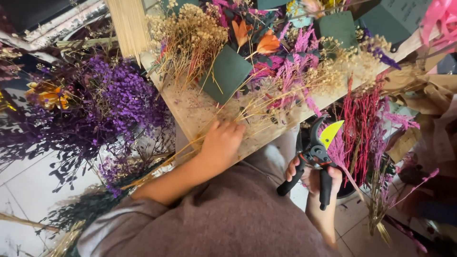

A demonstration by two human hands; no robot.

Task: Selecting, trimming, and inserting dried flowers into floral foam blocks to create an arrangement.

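Head view looks down on a bundle of pale dried stems lying across the near edge of a wooden board. The left hand lies palm-down on those stems, fingers curled over them, pinning them to the wood; whether it actually grips any I cannot tell. To the right, off the board's edge, the right hand is wrapped around the black handles of pruning shears, whose yellow-and-dark blades point up and stand parted.

Farther off, a dark green foam block sits on the board among pink sprigs, orange blooms and beige seed heads. Purple dried flowers mass at the left; red stalks stand at the right.

The stems look brittle, so pressing hard could snap them, and the open blades so near the fingers could nick them if the shears swing in carelessly. The stems' far ends vanish into the tangle, and the right palm is hidden behind the handles.
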